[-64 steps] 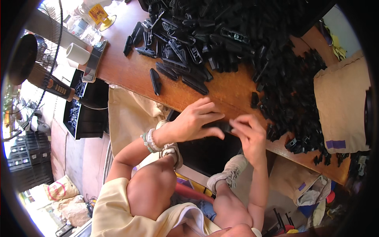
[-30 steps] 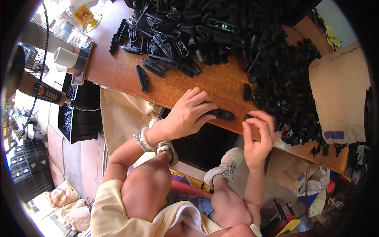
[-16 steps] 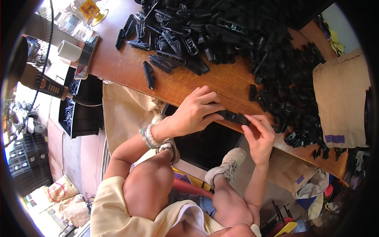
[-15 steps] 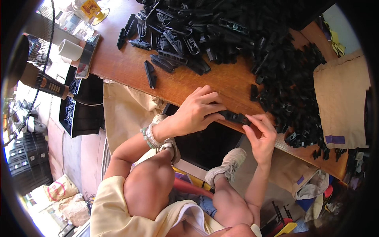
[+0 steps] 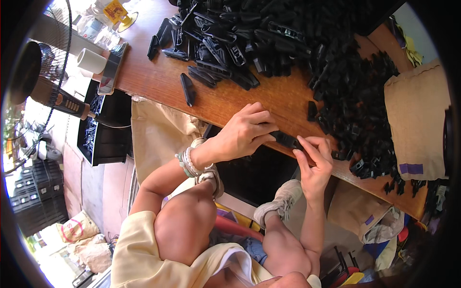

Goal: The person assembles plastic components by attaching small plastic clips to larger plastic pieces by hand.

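Observation:
Over the near edge of the wooden table, my two hands hold a dark, elongated black plastic part [image 5: 285, 140] between them. My left hand [image 5: 242, 132], wearing bead bracelets, pinches its left end with thumb and fingers. On the right end, the thumb and forefinger of my right hand [image 5: 314, 161] are closed. Exactly what kind of part it is does not show clearly. Beyond my hands lies a heap of long black plastic pieces [image 5: 230, 48], and one long piece [image 5: 188, 90] rests apart from it. Smaller black pieces [image 5: 357, 110] are piled to the right.
A brown cloth sack [image 5: 415, 125] stands at the table's right end. Under the front edge sits a dark container [image 5: 254, 177]. To the left are a fan [image 5: 53, 91], a black bin [image 5: 113, 139] of small parts, a white roll [image 5: 91, 61] and a yellow stand [image 5: 117, 12].
The whole view has shifted slightly. My right hand has come a little left, closer to my left hand. Both hands keep hold of the black plastic part.

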Motion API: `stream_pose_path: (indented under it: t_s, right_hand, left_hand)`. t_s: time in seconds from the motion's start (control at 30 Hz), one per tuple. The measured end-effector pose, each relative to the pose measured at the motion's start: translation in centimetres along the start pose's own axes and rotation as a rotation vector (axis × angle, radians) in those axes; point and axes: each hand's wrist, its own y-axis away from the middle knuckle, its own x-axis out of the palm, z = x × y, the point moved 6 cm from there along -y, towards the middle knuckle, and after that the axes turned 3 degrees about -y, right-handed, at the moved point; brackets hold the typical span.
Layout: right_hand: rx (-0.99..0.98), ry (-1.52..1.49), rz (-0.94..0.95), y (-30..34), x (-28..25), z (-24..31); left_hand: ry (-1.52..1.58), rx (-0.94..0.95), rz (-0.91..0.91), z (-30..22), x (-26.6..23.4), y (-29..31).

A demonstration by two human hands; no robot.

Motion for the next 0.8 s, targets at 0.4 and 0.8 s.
stream_pose_path:
  t_s: [0.4,0.8]
  right_hand:
    - [-0.09,-0.102,0.194,-0.4,-0.3,0.4]
    - [0.021,0.419,-0.115,1.8,-5.3,-1.5]
  left_hand:
    - [0.043,-0.008,0.022,-1.3,-0.8,0.7]
    - [-0.546,-0.324,-0.219,3.2,-9.9,5.5]
